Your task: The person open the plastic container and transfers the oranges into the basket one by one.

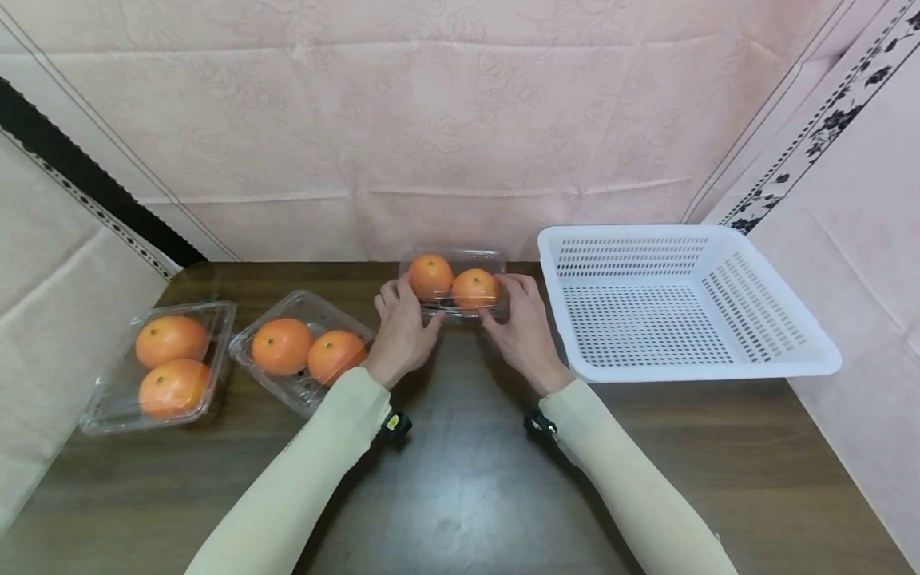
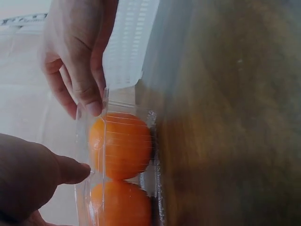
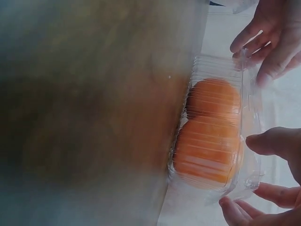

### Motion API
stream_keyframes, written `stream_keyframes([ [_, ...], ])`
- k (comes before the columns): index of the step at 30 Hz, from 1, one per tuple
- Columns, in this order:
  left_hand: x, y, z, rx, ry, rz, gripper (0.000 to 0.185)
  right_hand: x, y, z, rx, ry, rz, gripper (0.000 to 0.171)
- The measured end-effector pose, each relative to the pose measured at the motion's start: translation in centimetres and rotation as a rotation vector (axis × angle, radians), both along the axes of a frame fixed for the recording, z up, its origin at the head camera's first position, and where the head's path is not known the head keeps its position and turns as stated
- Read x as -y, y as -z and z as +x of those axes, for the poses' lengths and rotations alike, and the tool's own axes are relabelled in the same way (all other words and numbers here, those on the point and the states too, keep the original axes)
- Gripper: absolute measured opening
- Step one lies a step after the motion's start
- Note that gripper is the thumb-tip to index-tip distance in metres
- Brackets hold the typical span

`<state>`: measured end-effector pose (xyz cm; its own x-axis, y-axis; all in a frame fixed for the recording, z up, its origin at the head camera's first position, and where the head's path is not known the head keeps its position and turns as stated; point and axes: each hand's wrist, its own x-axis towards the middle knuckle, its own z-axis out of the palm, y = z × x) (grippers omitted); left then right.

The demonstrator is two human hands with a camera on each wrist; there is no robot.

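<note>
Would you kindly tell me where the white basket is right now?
In the head view, the basket sits on the right side of the table, just right of the right hand and the container it holds.

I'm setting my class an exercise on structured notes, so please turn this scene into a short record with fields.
Middle container: clear plastic, two orange fruits inside
Left hand: holds middle container's left side
Right hand: holds its right side
Leftmost container: two orange fruits
Second container from left: two orange fruits
Basket: white, perforated, right of the right hand
Table: brown, wood-grained
</note>
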<state>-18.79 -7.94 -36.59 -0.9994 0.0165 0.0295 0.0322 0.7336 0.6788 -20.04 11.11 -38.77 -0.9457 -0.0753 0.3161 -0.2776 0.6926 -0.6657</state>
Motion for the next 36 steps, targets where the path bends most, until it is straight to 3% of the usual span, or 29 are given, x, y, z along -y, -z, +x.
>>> stream_keyframes([
  [11,-0.2,0.5,1.9,-0.075,0.011,-0.003,0.072,-0.4,-0.1,1.6,0.006,-0.002,-0.034,0.063],
  [20,-0.2,1.4,2.8,-0.125,0.001,-0.02,0.073,-1.1,0.1,3.0,0.016,-0.01,-0.024,0.066],
  [27,-0.1,1.5,3.5,-0.125,0.007,-0.099,0.077,-1.6,-0.1,4.0,0.047,-0.033,0.006,0.065],
  [36,0.4,2.2,3.7,-0.147,0.025,-0.167,0.077,-2.1,0.0,4.3,0.02,-0.077,0.05,0.064],
])
